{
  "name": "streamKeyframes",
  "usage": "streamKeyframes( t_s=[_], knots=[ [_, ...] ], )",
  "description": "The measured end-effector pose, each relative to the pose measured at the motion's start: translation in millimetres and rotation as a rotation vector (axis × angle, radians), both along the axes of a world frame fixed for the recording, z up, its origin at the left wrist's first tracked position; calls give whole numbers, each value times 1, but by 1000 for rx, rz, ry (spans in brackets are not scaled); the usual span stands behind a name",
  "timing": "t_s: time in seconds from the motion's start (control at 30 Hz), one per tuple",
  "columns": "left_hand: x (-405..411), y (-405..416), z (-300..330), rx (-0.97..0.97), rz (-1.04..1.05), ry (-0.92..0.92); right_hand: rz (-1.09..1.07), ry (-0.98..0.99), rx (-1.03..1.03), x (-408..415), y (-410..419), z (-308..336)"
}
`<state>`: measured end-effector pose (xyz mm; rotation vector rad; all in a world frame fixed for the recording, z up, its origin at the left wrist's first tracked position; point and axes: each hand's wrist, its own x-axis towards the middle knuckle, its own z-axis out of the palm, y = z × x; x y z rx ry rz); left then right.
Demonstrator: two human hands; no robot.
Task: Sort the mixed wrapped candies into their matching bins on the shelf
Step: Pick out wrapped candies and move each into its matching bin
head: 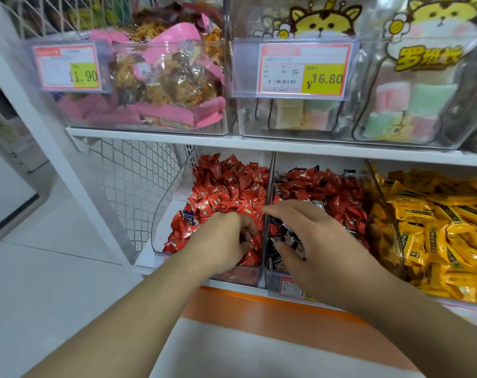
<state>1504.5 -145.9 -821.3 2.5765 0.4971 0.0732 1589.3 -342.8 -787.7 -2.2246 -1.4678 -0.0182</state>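
On the lower shelf, a clear bin point(161, 214) is full of red wrapped candies point(226, 186), with one blue-and-white candy point(189, 215) at its left side. The middle bin point(275, 285) holds red candies mixed with dark-wrapped ones point(327, 192). My left hand point(223, 241) is in the front of the left bin, fingers curled round a red candy. My right hand point(316, 241) hovers over the front of the middle bin with fingers spread above dark-wrapped candies point(289, 238); what lies under the palm is hidden.
A bin of yellow wrapped candies point(436, 227) stands to the right. The upper shelf point(150, 137) carries clear bins of pink-bagged snacks point(163, 77) and pastel marshmallows point(411, 99), with price tags. An orange-and-white ledge point(259, 317) juts out below the bins. A wire mesh panel point(133, 181) closes the left side.
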Motion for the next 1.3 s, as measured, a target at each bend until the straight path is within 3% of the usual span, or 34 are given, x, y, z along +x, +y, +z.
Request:
streamKeyframes(
  t_s=[0.17, 0.43, 0.7, 0.93, 1.2, 1.3],
  knots=[
    [-2, 5, -2, -12, 63, -57, 29, -1, -4, -1, 6, -3],
    [-16, 21, 17, -183, 217, -213, 2, 6, -28, 1, 6, -4],
    [-31, 30, 37, 105, 379, -93, -8, 8, -49, 1, 4, -4],
    [-16, 16, 8, 68, 97, -29, -10, 15, -54, -1, 4, -4],
    [-9, 28, -1, 238, 152, 85, -6, 23, -58, 1, 5, -5],
    [-11, 27, 1, 187, 138, 115, -7, 20, -57, 1, 4, -4]
  ],
)
